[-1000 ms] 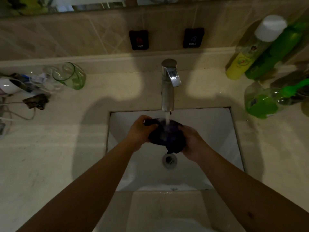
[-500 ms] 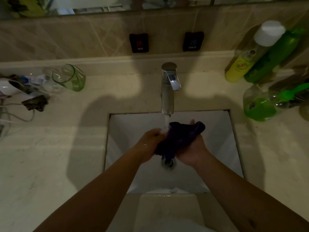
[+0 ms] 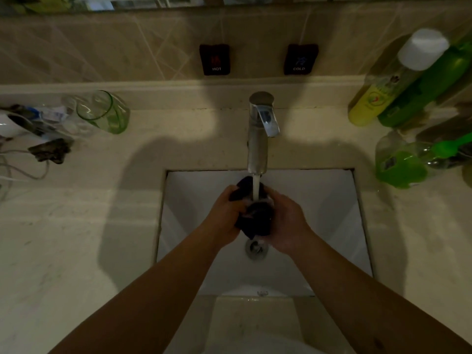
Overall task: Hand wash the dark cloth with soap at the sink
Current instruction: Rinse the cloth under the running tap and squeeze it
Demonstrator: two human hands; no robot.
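Note:
The dark cloth (image 3: 256,221) is bunched into a wet wad between both hands over the white sink (image 3: 327,200). My left hand (image 3: 224,215) grips its left side and my right hand (image 3: 287,223) presses its right side. Water runs from the chrome faucet (image 3: 259,139) straight onto the top of the cloth, where a little white foam shows. The drain (image 3: 255,247) lies just below the hands. A corner of the cloth sticks up behind the water stream.
A green glass (image 3: 104,112) lies tipped at the back left beside cables and small clutter (image 3: 48,149). Yellow and green bottles (image 3: 398,83) and a green liquid bottle (image 3: 403,162) crowd the right counter. Hot and cold buttons (image 3: 258,58) sit on the tiled wall.
The cloth, spread over my right hand half a second ago, is now squeezed into a tight wad between both hands, directly under the stream. Both hands closed in toward each other.

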